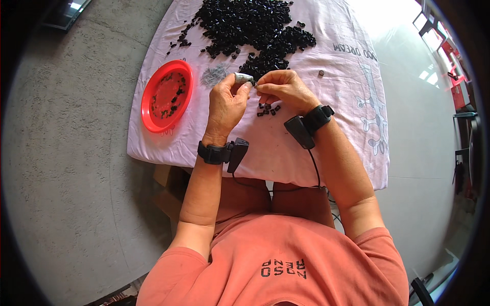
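Observation:
My left hand (pixel 227 108) is closed in a pinch, with a grey wrapping (pixel 243 78) around its index finger. At its fingertips is a small black piece (pixel 252 82), mostly hidden by the fingers. My right hand (pixel 288 89) meets it from the right, thumb and index finger pinched together at the piece; whatever they hold is too small to make out. Just below the fingertips lie several loose black pieces (pixel 268 109). A tangle of thin grey metal pins or wires (pixel 214 75) rests beside my left hand. Beyond both hands spreads a large heap of small black pieces (pixel 245 25).
A red round dish (pixel 146 104) with some black pieces in it stands on the left of the pink cloth-covered table (pixel 347 148). A small brown ring-like thing (pixel 321 73) lies right of my right hand. Wrist-worn devices trail a black cable (pixel 315 166) near the table's front edge.

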`<state>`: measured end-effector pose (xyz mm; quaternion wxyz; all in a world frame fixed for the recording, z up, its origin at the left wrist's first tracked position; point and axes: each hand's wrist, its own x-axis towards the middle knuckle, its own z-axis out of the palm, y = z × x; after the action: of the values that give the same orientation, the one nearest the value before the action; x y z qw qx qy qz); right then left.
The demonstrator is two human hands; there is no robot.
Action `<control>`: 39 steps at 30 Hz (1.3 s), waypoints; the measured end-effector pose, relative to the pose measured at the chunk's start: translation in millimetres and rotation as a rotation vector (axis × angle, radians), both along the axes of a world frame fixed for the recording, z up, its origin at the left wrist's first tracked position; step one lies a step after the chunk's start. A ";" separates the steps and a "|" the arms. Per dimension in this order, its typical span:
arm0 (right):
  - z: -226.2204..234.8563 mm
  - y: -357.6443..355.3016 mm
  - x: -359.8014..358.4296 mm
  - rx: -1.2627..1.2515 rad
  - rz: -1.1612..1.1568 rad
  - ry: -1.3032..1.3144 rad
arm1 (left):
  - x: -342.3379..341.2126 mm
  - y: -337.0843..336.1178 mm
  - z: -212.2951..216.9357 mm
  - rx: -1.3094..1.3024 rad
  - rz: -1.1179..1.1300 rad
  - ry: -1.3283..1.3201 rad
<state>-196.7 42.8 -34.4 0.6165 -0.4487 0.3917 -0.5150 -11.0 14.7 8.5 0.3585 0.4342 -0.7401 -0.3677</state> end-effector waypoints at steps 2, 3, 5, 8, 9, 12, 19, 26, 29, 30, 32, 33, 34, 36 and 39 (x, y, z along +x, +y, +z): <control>0.3 0.1 -0.3 -0.012 0.005 0.005 | 0.3 -0.7 0.2 -0.042 -0.014 -0.028; -0.4 -0.6 -0.4 -0.015 0.005 0.005 | -0.3 -0.4 1.4 -0.062 -0.011 -0.049; -0.2 -0.6 -0.1 -0.014 0.001 0.006 | -1.8 0.5 4.2 -0.102 -0.004 -0.091; 1.6 0.7 1.3 -0.006 -0.006 -0.011 | -1.4 -0.6 5.1 -0.141 -0.006 -0.140; 1.2 1.1 1.5 -0.008 -0.004 -0.031 | -0.9 -0.9 6.0 -0.163 -0.009 -0.161; 0.0 0.7 2.0 -0.006 0.000 -0.062 | 0.5 -1.7 8.1 -0.205 -0.016 -0.208; -2.8 -1.0 2.7 -0.024 0.012 -0.066 | 2.0 -1.6 10.5 -0.176 -0.031 -0.211; 1.5 0.0 1.8 -0.036 -0.031 -0.030 | 3.8 -3.6 10.8 -0.154 -0.039 -0.235; 2.1 0.1 1.8 -0.043 -0.037 -0.028 | 4.6 -5.6 7.8 -0.153 -0.040 -0.224; 0.9 -0.4 1.8 -0.047 -0.036 -0.034 | 4.4 -5.5 8.5 -0.158 -0.039 -0.234; 0.3 -0.5 1.8 -0.050 -0.034 -0.048 | 3.8 -4.5 10.9 -0.167 -0.036 -0.255; 1.0 -0.4 2.0 -0.049 -0.034 -0.055 | 3.6 -4.8 10.4 -0.163 -0.036 -0.241; 1.2 -0.4 2.2 -0.047 -0.033 -0.062 | 3.1 -5.5 9.7 -0.160 -0.036 -0.227; 1.1 -0.1 3.0 -0.065 -0.039 -0.082 | 2.9 -6.6 9.3 -0.150 -0.036 -0.233; 0.9 -0.2 3.9 -0.076 -0.044 -0.082 | 3.5 -7.8 9.0 -0.129 -0.039 -0.266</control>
<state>-192.7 42.7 -33.6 0.6031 -0.4415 0.3558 -0.5610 -7.4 7.0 17.6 0.2774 0.4406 -0.8114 -0.2656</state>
